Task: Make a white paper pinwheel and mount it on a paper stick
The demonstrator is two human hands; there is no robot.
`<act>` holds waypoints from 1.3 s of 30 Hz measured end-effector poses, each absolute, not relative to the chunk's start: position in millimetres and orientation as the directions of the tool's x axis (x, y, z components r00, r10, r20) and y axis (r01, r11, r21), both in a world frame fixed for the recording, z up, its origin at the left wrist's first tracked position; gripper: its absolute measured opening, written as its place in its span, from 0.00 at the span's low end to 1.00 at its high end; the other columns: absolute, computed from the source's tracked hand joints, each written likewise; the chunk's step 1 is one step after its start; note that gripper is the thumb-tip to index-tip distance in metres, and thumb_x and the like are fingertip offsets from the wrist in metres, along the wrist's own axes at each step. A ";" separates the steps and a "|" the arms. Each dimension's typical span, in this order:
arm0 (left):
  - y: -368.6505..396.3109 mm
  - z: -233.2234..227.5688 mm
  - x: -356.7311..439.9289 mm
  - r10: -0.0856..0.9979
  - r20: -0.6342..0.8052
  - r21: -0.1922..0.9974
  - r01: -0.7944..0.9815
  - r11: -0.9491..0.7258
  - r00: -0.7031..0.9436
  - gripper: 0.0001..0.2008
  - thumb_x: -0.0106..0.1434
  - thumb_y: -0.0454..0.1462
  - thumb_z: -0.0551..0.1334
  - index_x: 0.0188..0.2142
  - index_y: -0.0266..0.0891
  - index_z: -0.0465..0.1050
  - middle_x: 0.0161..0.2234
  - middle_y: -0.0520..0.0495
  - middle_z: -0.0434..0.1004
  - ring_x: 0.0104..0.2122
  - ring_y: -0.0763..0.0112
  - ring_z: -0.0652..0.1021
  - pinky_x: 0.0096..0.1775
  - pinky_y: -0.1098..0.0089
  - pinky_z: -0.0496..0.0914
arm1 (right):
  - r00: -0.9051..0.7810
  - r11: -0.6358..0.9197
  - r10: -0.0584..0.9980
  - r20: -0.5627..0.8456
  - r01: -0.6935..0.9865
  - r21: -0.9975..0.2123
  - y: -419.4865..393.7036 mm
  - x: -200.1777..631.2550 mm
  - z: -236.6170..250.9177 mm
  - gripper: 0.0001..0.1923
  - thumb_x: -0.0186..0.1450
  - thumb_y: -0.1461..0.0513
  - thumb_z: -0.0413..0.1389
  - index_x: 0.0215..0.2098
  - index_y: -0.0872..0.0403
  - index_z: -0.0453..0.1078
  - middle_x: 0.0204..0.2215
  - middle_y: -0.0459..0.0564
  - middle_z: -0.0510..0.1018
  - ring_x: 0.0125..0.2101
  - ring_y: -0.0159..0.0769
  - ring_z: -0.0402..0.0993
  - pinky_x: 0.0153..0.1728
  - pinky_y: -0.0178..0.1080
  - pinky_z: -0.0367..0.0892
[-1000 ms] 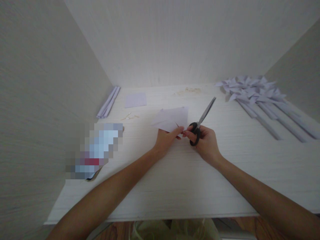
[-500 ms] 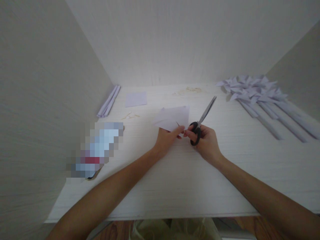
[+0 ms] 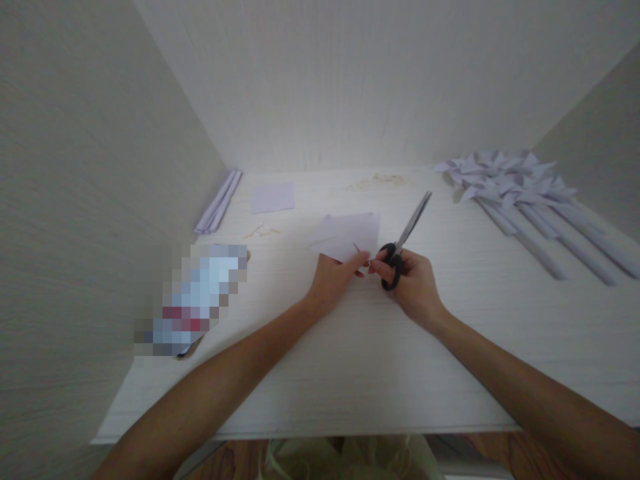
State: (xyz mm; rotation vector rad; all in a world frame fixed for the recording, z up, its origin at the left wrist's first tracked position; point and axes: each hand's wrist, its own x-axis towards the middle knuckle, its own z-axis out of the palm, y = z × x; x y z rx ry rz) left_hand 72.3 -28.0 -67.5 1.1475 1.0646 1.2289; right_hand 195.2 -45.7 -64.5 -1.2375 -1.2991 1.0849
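My left hand [image 3: 336, 280] is closed on a pale lilac sheet of paper [image 3: 347, 233], its thumb pressing near the lower right corner. Slits run into the sheet close to that thumb. Black-handled scissors [image 3: 413, 223] rest in my right hand [image 3: 415, 287], blades pointing up and away from the paper, apparently closed. The thumb and forefinger of my right hand pinch at the paper's corner, touching or almost touching my left fingertips. Whatever small piece lies between those fingertips is too small to make out.
Paper pinwheels with rolled sticks [image 3: 515, 183] are piled at the back right. Rolled paper tubes [image 3: 219, 202] lie at the back left, beside a flat paper square [image 3: 273, 198]. Thin tan sticks [image 3: 263, 231] and tan bits [image 3: 383, 180] lie behind. A pixelated phone-like object [image 3: 200, 293] is at left.
Almost nothing differs. Both hands, the paper and the scissors hold nearly the same place, and the whole view has shifted very slightly.
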 end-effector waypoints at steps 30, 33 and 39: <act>-22.7 -67.9 72.1 0.999 -0.006 0.977 -0.211 0.016 0.051 0.07 0.48 0.37 0.61 0.20 0.35 0.67 0.18 0.53 0.68 0.19 0.78 0.69 0.19 0.77 0.65 | 0.054 0.038 0.998 0.039 0.028 -0.999 -45.6 193.1 -63.9 0.07 0.49 0.61 0.59 0.24 0.58 0.68 0.18 0.44 0.71 0.17 0.24 0.62 0.16 0.28 0.55; -23.8 -67.1 72.4 0.999 -0.003 0.982 -0.187 0.012 0.049 0.07 0.48 0.38 0.61 0.20 0.35 0.67 0.18 0.53 0.68 0.19 0.78 0.69 0.20 0.77 0.65 | 0.060 0.034 0.998 0.031 -0.042 -0.999 -45.1 193.5 -66.1 0.08 0.49 0.61 0.59 0.25 0.57 0.67 0.18 0.43 0.71 0.15 0.22 0.60 0.14 0.28 0.53; -27.5 -64.4 72.4 0.994 -0.002 0.996 -0.086 0.012 0.109 0.06 0.48 0.38 0.61 0.22 0.35 0.70 0.21 0.50 0.72 0.22 0.75 0.72 0.21 0.77 0.66 | 0.080 -0.037 0.996 -0.049 -0.140 -0.989 -45.0 192.3 -65.2 0.10 0.48 0.59 0.59 0.25 0.56 0.65 0.13 0.39 0.66 0.09 0.20 0.52 0.09 0.27 0.46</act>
